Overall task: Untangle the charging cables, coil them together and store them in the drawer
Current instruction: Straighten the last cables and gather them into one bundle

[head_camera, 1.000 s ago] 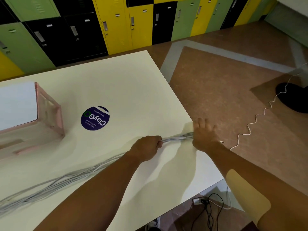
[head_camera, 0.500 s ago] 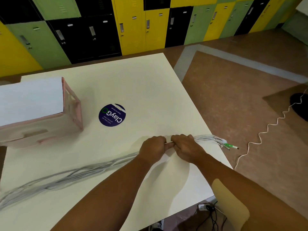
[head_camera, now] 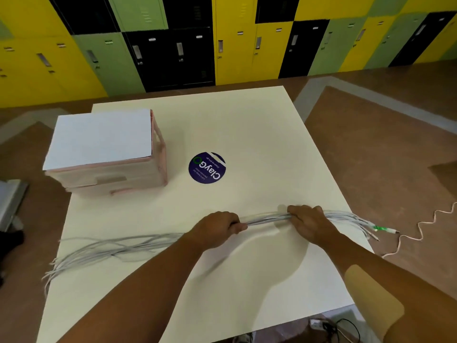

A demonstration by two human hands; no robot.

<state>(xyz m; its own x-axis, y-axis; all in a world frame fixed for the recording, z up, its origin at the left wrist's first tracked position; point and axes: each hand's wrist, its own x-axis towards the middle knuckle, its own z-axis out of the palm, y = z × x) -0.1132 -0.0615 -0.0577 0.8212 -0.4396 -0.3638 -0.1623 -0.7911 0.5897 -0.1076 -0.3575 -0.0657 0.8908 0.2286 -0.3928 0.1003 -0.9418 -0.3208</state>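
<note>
Just beyond my left hand point(head_camera: 217, 229), a round dark blue sticker point(head_camera: 207, 167) lay on the table point(head_camera: 247, 134). It showed "ClayGo" in large white letters, the last letter a green ring, nearly upside down to me. Beside it I read "Clean as you go"; the other lines were too small.

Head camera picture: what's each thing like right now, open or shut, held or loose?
Cables: stretched out in one bunch, not coiled.
Left hand: gripping the cables.
Right hand: gripping the cables.
Drawer box: drawers look shut.
Lockers: doors shut.
</note>
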